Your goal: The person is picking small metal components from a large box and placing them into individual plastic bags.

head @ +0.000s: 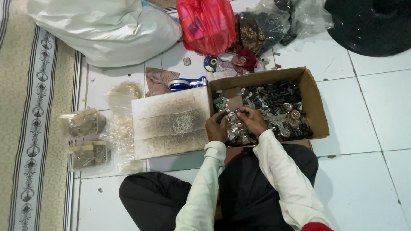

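Rug (25, 128): patterned, along the left edge of the tiled floor (376, 107).
Packets (85, 141): two clear filled bags, one above the other, beside a heap of empty clear bags (122, 115).
White sack (102, 30): top left, with a red bag (205, 23) to its right.
Board (170, 122): pale, soot-marked, flat on the floor, touching the box.
Tape (186, 83): blue dispenser, just behind the board.
Left hand (217, 126): fingers curled, over the box's near left corner.
Right hand (252, 119): fingertips pinching a small metal part (237, 112) (too small to tell its kind), close to the left hand.
Box (314, 100): open cardboard, holding dark and silvery hardware (278, 111).
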